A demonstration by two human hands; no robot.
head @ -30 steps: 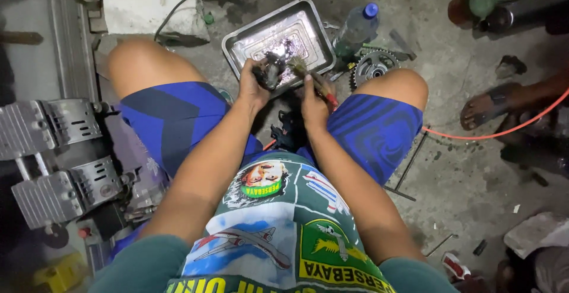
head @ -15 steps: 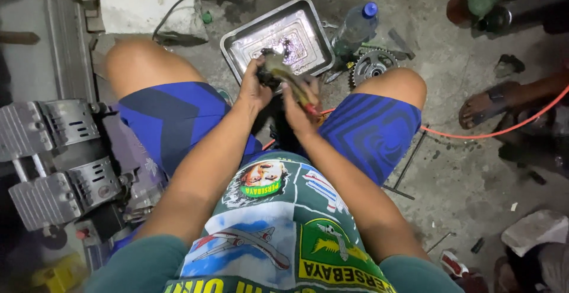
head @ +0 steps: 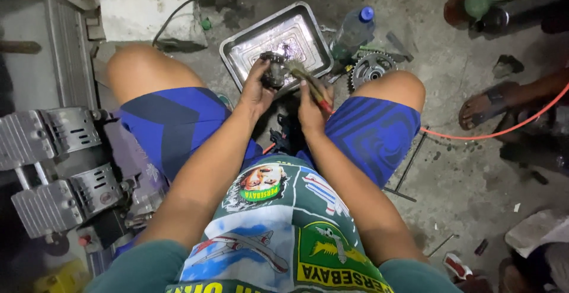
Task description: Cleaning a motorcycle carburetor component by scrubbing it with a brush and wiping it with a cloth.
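Person sits on the concrete floor (head: 474, 168), knees apart, working over a rectangular shiny metal tray (head: 249, 47). Left hand (head: 256, 88) is curled firmly round a small dark greasy metal engine part (head: 274, 72), holding it up just above the near edge of the tray. Right hand (head: 311, 106) is closed on a brush-like tool with a red handle (head: 308, 82), whose pale head sits against the part's right side. Compared with a second ago, both hands have lifted slightly toward the tray and the tool has swung from lying beside the part to pressing on it; judged from that, the scrubbing of the part is under way and by no means finished, since its surface looks dark and grimy. Beside the right knee lie a toothed steel sprocket (head: 370, 67) and a clear plastic bottle with a blue cap (head: 354, 31), just beyond the tray's right corner. A grey finned engine block (head: 56, 168) sits at left, partly cut off by the frame. Another person's sandalled foot (head: 483, 109) rests at right, near an orange hose (head: 504, 130). Hard to make out: the part's exact shape, the tool's bristles, and the dark clutter between the thighs.
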